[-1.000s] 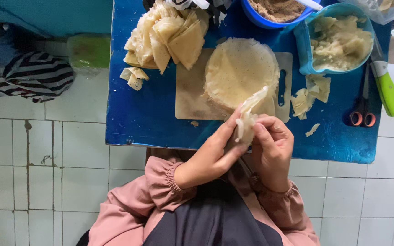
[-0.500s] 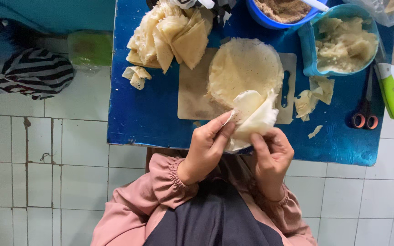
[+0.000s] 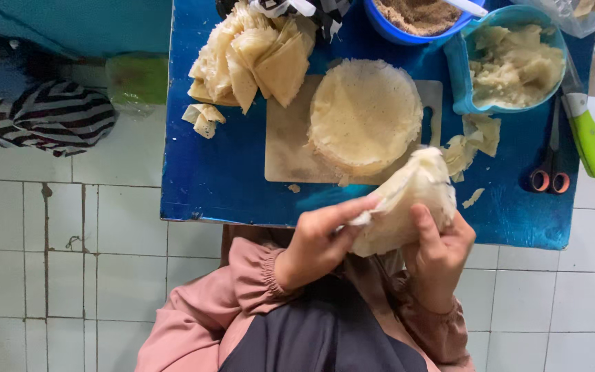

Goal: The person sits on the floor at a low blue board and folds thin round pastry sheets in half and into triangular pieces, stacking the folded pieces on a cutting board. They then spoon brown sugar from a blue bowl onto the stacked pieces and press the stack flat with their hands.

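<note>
The fingers of the left hand pinch the near edge of a thin, pale wrapper sheet. The right hand cups the same sheet from below, with its thumb pressed on top. Both hands are closed on it. The sheet is held up in the air, just over the near edge of the blue table, toward the right side.

Past the hands, in the middle of the table, lies one cutting board. A round stack of wrappers sits on it. At the far left is a pile of folded wrappers. A few small scraps lie near that pile, and more lie just right of the board.

There are two bowls at the far edge. One blue bowl holds brown crumbly filling. One light blue bowl at the far right holds pale torn bits of dough.

Near the right edge lie one pair of scissors with orange handles and one knife with a green handle, side by side.
</note>
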Tool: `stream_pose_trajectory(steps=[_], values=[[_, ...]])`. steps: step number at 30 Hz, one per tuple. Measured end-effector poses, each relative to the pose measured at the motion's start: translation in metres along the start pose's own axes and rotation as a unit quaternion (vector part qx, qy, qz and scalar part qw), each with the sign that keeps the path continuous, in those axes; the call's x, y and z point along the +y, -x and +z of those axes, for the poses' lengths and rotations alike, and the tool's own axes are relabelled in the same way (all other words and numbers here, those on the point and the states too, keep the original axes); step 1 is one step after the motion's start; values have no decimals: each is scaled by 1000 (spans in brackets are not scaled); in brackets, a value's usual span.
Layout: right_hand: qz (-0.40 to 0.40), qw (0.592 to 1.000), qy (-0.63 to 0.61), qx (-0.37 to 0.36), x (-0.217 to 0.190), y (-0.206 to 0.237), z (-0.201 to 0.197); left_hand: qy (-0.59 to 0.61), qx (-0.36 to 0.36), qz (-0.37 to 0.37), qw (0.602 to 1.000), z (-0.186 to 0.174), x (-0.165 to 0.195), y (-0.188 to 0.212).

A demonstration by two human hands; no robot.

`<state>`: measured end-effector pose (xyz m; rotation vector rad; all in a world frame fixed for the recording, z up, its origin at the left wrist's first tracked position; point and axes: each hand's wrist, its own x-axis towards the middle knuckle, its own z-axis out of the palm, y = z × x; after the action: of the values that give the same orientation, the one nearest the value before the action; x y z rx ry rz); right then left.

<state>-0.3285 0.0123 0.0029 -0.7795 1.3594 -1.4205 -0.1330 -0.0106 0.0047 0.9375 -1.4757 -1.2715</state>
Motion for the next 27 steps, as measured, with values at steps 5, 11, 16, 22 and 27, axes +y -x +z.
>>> stream_pose_trajectory(steps=[5,11,16,22,27], values=[[-354,846,398,8,-1,12,2,266,-98,-143,948,-18,16,-11],[-344,879,320,-77,-18,11,30,63,-50,9,997,-11,24,-21],[-223,923,308,-62,-23,15,31,-39,6,46,998,-1,17,-13],[-57,995,82,-4,-8,-3,10,253,9,-177,951,-13,-13,-19],[52,990,-132,-27,5,-13,5,304,13,-207,930,-25,-27,-16]])
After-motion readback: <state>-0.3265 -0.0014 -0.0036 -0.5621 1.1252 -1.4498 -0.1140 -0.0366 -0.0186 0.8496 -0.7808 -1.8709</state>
